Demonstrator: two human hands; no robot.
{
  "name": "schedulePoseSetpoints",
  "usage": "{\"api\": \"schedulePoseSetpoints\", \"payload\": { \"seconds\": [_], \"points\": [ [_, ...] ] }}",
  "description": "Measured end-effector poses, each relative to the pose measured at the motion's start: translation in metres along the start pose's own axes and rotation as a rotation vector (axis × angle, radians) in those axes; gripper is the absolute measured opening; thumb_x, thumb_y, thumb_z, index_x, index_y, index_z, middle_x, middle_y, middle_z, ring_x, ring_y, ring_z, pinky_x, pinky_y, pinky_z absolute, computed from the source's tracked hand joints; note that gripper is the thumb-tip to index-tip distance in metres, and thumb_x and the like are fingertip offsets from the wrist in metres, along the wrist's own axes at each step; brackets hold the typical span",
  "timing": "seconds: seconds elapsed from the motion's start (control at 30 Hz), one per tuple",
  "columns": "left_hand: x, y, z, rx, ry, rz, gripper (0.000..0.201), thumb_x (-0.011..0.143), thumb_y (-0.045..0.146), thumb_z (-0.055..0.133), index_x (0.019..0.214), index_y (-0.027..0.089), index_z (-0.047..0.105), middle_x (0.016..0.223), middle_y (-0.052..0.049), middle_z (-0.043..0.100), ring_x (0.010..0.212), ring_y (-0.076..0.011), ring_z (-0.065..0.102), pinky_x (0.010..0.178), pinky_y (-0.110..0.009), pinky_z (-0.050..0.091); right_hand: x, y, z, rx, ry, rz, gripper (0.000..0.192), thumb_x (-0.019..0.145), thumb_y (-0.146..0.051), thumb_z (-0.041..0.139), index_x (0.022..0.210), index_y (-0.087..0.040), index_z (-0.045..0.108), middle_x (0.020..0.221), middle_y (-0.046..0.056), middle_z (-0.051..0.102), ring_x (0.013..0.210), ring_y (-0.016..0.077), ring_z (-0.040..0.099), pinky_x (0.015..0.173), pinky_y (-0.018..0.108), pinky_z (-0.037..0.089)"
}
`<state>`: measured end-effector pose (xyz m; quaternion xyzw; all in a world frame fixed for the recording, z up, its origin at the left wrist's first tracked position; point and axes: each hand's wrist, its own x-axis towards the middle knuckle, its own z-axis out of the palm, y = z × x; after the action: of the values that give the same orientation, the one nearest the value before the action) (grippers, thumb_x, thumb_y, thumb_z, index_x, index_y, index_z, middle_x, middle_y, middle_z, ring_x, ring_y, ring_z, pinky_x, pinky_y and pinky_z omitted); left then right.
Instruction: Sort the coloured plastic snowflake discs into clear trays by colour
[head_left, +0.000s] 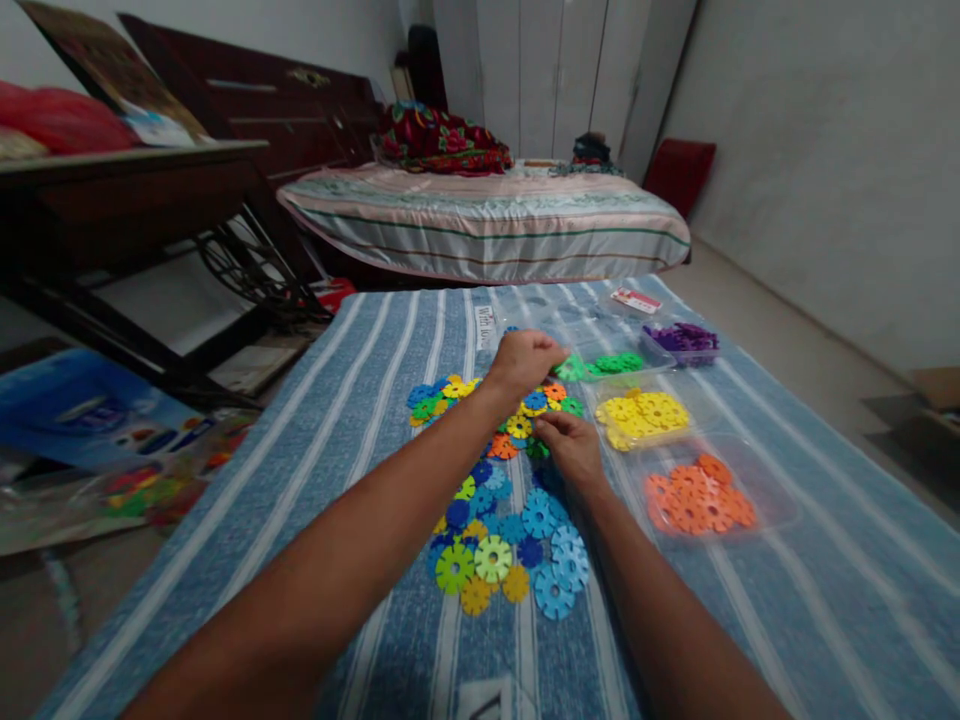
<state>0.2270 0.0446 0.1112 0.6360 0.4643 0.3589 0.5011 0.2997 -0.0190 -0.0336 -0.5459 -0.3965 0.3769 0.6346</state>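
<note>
My left hand (525, 358) reaches over the pile to the tubs at the back. Its fingers are closed at the edge of a green notched plastic disc (571, 368), beside more green discs (618, 364) in a clear tub. My right hand (573, 446) is at the right side of the mixed pile, thumb and fingers pinched together. A yellow disc (519, 427) and dark green pieces lie by its fingertips; what it pinches is hidden. Nearer to me spread light blue discs (555, 590), lime discs (493, 558) and dark yellow discs (475, 596).
Along the right stand clear tubs of yellow discs (645, 415), orange discs (701, 497) and purple pieces (682, 340). A red and white card (636, 300) lies at the back of the striped cloth (315, 400). Beyond is a bed (480, 220); a dark desk (112, 200) stands left.
</note>
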Motion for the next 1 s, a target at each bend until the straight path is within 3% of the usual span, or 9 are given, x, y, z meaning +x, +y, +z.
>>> {"api": "schedulePoseSetpoints", "payload": {
  "seconds": [0.1,0.23,0.4,0.57,0.67,0.8,1.0],
  "points": [
    [0.031,0.021,0.021,-0.062,0.049,0.040,0.013,0.072,0.027,0.065,0.071,0.016,0.058,0.067,0.001,0.062,0.062,-0.0114,0.059,0.058,-0.022,0.046,0.000,-0.001,-0.001,-0.007,0.009,0.001,0.019,0.067,-0.038,0.069,0.069,-0.020,0.075,0.065,0.002,0.070,0.061,0.0160,0.062,0.062,0.029,0.049],
    [0.030,0.006,0.012,0.156,0.087,0.140,0.012,0.069,0.027,0.064,0.068,0.015,0.062,0.063,0.002,0.061,0.066,-0.0132,0.058,0.062,-0.024,0.046,-0.001,-0.005,-0.001,-0.022,0.012,0.012,0.021,0.067,-0.041,0.070,0.069,-0.021,0.075,0.065,0.002,0.071,0.062,0.0168,0.062,0.063,0.030,0.050],
    [-0.017,-0.044,-0.038,0.383,0.148,0.212,0.014,0.072,0.028,0.060,0.070,0.016,0.065,0.062,0.002,0.061,0.066,-0.0135,0.058,0.065,-0.024,0.046,-0.003,-0.008,-0.002,-0.032,0.030,0.028,0.019,0.066,-0.040,0.070,0.070,-0.022,0.075,0.066,0.002,0.071,0.062,0.0171,0.063,0.065,0.032,0.052],
    [-0.072,-0.091,-0.090,0.516,0.389,0.132,0.021,0.078,0.033,0.059,0.088,0.019,0.069,0.091,-0.005,0.074,0.082,-0.0191,0.067,0.081,-0.032,0.053,-0.006,-0.013,-0.003,-0.051,0.034,0.029,0.019,0.065,-0.040,0.070,0.068,-0.022,0.075,0.064,0.002,0.070,0.062,0.0168,0.061,0.063,0.031,0.050],
    [-0.104,-0.117,-0.110,0.566,0.443,0.118,0.025,0.080,0.036,0.058,0.095,0.019,0.068,0.107,-0.008,0.073,0.096,-0.0226,0.067,0.092,-0.038,0.053,-0.007,-0.015,-0.005,-0.067,0.031,0.043,0.018,0.064,-0.039,0.070,0.067,-0.022,0.075,0.063,0.001,0.069,0.061,0.0160,0.060,0.063,0.030,0.049],
    [-0.134,-0.139,-0.116,0.583,0.463,0.156,0.024,0.082,0.037,0.058,0.094,0.019,0.067,0.122,-0.011,0.069,0.115,-0.0250,0.063,0.104,-0.043,0.049,-0.009,-0.015,-0.006,-0.070,0.028,0.046,0.020,0.064,-0.041,0.072,0.068,-0.022,0.074,0.064,0.001,0.070,0.062,0.0166,0.061,0.067,0.032,0.050],
    [-0.150,-0.143,-0.097,0.567,0.438,0.210,0.021,0.084,0.032,0.056,0.097,0.018,0.065,0.124,-0.013,0.067,0.119,-0.0247,0.062,0.107,-0.044,0.048,-0.009,-0.011,-0.009,-0.087,0.037,0.048,0.025,0.064,-0.044,0.074,0.071,-0.020,0.076,0.064,0.002,0.071,0.062,0.0163,0.061,0.065,0.031,0.049]
  ]
}}
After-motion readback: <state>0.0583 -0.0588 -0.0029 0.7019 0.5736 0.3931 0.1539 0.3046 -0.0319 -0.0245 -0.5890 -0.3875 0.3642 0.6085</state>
